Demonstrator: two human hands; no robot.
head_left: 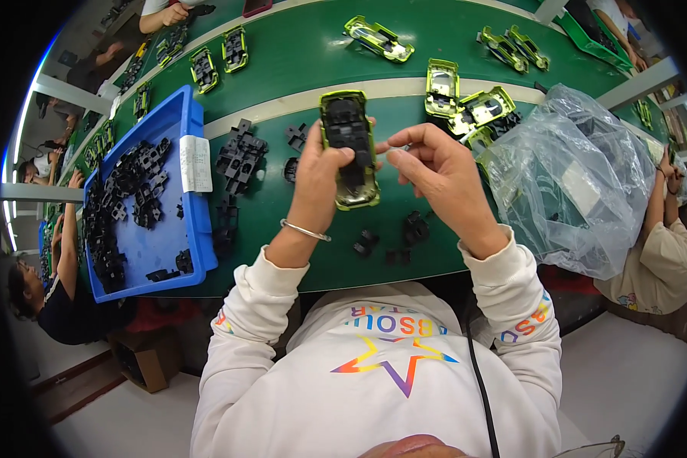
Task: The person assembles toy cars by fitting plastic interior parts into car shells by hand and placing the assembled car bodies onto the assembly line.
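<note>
My left hand (318,172) is wrapped round a lime-green toy car shell (372,195), its thumb lying over the black plastic insert (346,122) inside. The shell's open underside faces up. Just to its right is my right hand (439,164), thumb and index finger a little apart and the other fingers curled; I see nothing between them. Loose black plastic parts (414,228) lie on the green table below my hands. More black parts (241,155) are heaped left of the held shell.
On the left a blue tray (198,252) holds many black parts. Several green car shells (443,88) lie at the back right, beside a clear plastic bag (572,179). Other shells (235,49) sit along the far strip of the table (305,57). People work on both sides.
</note>
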